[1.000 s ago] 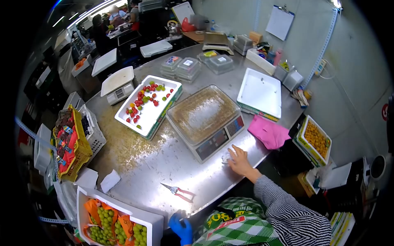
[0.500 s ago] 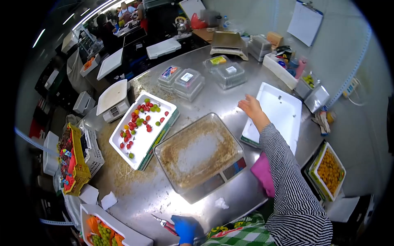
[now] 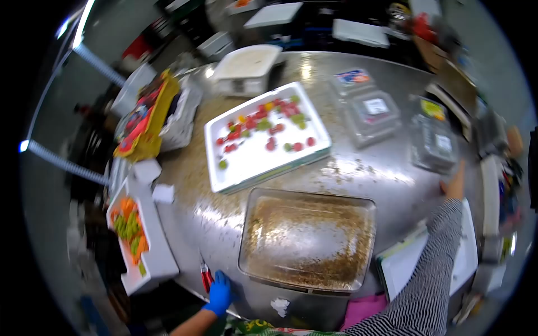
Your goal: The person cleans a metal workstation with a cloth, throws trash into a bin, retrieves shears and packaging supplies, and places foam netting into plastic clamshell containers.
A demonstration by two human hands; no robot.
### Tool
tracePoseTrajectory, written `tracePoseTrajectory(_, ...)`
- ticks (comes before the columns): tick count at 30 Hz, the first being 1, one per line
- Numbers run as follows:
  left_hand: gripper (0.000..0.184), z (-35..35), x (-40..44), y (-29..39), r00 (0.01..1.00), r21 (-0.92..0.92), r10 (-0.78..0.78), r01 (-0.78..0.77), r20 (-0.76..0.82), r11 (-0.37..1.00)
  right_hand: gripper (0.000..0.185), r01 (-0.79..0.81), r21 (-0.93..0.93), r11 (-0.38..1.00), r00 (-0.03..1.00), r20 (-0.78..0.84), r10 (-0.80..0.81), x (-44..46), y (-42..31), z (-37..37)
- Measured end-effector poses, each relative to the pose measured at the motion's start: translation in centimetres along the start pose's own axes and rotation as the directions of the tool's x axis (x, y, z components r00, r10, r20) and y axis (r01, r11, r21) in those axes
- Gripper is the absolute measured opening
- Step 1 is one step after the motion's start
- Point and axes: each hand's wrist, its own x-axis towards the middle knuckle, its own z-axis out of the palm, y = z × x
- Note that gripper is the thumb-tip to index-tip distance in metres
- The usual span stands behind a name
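Observation:
My left hand (image 3: 219,292), in a blue glove, rests near the table's front edge beside the red-handled snips (image 3: 205,276); whether its fingers touch them is unclear. My bare right hand (image 3: 455,182) reaches to the right, just below the clear clamshell boxes (image 3: 434,143); its fingers are blurred. Nearer the middle stand more clear boxes (image 3: 371,112). A scale with a stained metal plate (image 3: 308,241) lies in front of me. Behind it, a white tray (image 3: 258,168) holds red, green and yellow cherry tomatoes.
Another white tray (image 3: 400,269) is under my right arm, near a pink cloth (image 3: 364,309). A foam box (image 3: 159,252) with green grapes and a yellow basket (image 3: 159,120) stand left. A second scale (image 3: 246,64) is at the back.
The view has swung, so the table appears turned. My right arm has stretched out from near the scale, past the white tray, to the clear boxes. My left hand has come beside the snips.

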Motion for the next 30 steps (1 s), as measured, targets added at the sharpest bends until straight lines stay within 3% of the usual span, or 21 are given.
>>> tracePoseTrajectory(1, 0.097, -0.6, 0.0, 0.2, 1.0, -0.01, -0.009, 0.009, 0.027, 1.0, 0.104, -0.037, 0.137, 0.99, 0.998, 0.063, 0.028, 0.4, -1.3, -0.9)
tracePoseTrajectory(2, 0.095, -1.2, -0.2, 0.6, 1.0, 0.044, 0.012, -0.012, -0.002, 0.999, 0.098, -0.385, 0.522, 0.761, 0.921, 0.268, 0.282, 1.8, -2.6, -2.7)
tracePoseTrajectory(4, 0.078, -1.8, -0.2, 0.9, 0.995, 0.015, 0.039, -0.038, -0.091, 0.999, 0.091, -0.256, 0.606, 0.753, 0.955, 0.282, 0.098, 3.1, -0.7, -1.2)
tracePoseTrajectory(5, 0.069, -1.3, -0.2, 0.8, 0.993, 0.002, 0.036, -0.036, -0.111, 0.999, 0.091, 0.29, 0.343, 0.893, 0.94, 0.074, -0.334, 4.0, 3.1, 0.9)
tracePoseTrajectory(7, 0.043, 0.3, 0.1, 0.5, 0.978, 0.152, 0.061, -0.03, -0.201, 0.988, 0.084, 0.203, 0.48, 0.853, 0.909, 0.23, -0.346, 6.2, 6.4, 2.1)
tracePoseTrajectory(9, 0.044, -1.3, -0.1, 1.0, 0.976, 0.179, 0.092, -0.056, -0.196, 0.982, 0.078, 0.072, 0.42, 0.905, 0.933, 0.293, -0.21, 7.2, 6.9, 3.1)
tracePoseTrajectory(10, 0.046, -1.6, -0.2, 1.1, 0.978, 0.138, 0.084, -0.057, -0.192, 0.989, 0.075, -0.33, 0.516, 0.791, 0.911, 0.394, 0.123, 8.2, 4.4, 2.8)
tracePoseTrajectory(11, 0.048, -1.5, 0.0, 1.1, 0.979, 0.101, 0.08, -0.061, -0.19, 0.993, 0.073, -0.666, 0.535, 0.52, 0.744, 0.527, 0.41, 8.8, 2.1, 2.9)
tracePoseTrajectory(13, 0.051, -1.7, -0.3, 0.6, 0.979, 0.043, 0.071, -0.064, -0.19, 0.997, 0.07, -0.862, 0.481, 0.157, 0.48, 0.68, 0.554, 10.1, 0.8, 3.8)
tracePoseTrajectory(15, 0.055, -1.2, -0.4, 0.3, 0.981, -0.008, 0.063, -0.066, -0.181, 0.998, 0.071, -0.852, 0.488, 0.189, 0.513, 0.71, 0.483, 11.5, 3.9, 6.1)
tracePoseTrajectory(17, 0.065, -1.1, -0.7, 0.1, 0.975, 0.03, 0.073, -0.068, -0.209, 0.997, 0.071, -0.697, 0.641, 0.321, 0.717, 0.64, 0.277, 6.7, -3.4, 3.3)
tracePoseTrajectory(19, 0.07, -1.7, -0.8, 0.3, 0.973, -0.003, 0.08, -0.083, -0.215, 0.997, 0.07, -0.647, 0.635, 0.423, 0.758, 0.599, 0.26, 4.7, -8.9, 0.5)
tracePoseTrajectory(21, 0.075, -1.9, -0.5, 0.5, 0.982, -0.029, 0.064, -0.071, -0.176, 0.997, 0.068, -0.738, 0.461, 0.493, 0.669, 0.595, 0.445, 4.9, -10.7, 0.2)
tracePoseTrajectory(24, 0.076, -1.7, -0.8, 0.3, 0.987, -0.047, 0.052, -0.059, -0.155, 0.997, 0.068, -0.738, 0.511, 0.44, 0.674, 0.563, 0.477, 6.2, -8.9, 2.5)
tracePoseTrajectory(27, 0.083, -1.2, -0.2, 0.4, 0.997, -0.048, 0.008, -0.012, -0.08, 0.999, 0.074, -0.748, 0.458, 0.481, 0.662, 0.569, 0.488, 7.0, -6.8, 4.3)
tracePoseTrajectory(28, 0.086, -1.1, -0.1, 0.4, 0.999, -0.044, -0.017, 0.015, -0.039, 0.999, 0.085, -0.772, 0.514, 0.374, 0.634, 0.655, 0.411, 7.0, -6.2, 4.6)
tracePoseTrajectory(30, 0.083, -1.2, 0.2, 0.5, 1.0, -0.053, -0.018, 0.018, 0.0, 0.998, 0.09, -0.758, 0.566, 0.323, 0.647, 0.59, 0.483, 7.1, -5.8, 5.6)
